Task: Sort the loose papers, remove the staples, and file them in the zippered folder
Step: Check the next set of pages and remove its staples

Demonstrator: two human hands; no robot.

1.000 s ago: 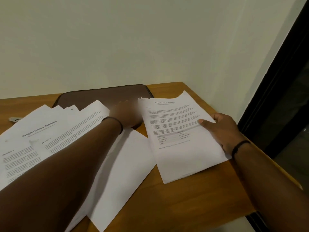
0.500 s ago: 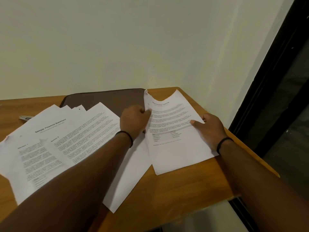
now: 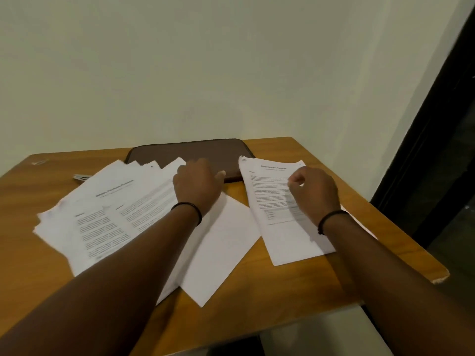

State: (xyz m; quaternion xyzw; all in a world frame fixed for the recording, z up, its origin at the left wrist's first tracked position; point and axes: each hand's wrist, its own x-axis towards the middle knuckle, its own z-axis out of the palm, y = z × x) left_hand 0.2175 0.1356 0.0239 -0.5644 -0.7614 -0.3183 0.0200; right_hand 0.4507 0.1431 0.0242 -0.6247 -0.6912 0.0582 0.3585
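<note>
Neither grip holds anything: left hand (image 3: 198, 186) loose, right hand (image 3: 314, 191) curled over sorted papers (image 3: 277, 201); folder (image 3: 187, 150) zipped, filing undone.

Wooden table (image 3: 295, 291) against pale wall (image 3: 231, 60).

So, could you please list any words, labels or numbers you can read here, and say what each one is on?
Nothing reads with certainty in the head view.
Heading on the top sheet of the fanned papers: blurred, unreadable.
Heading on the right-hand document: blurred, unreadable.
Body text and table on both: too small.
Blank sheet: no print visible.
Brown zippered folder: no label visible.
</note>
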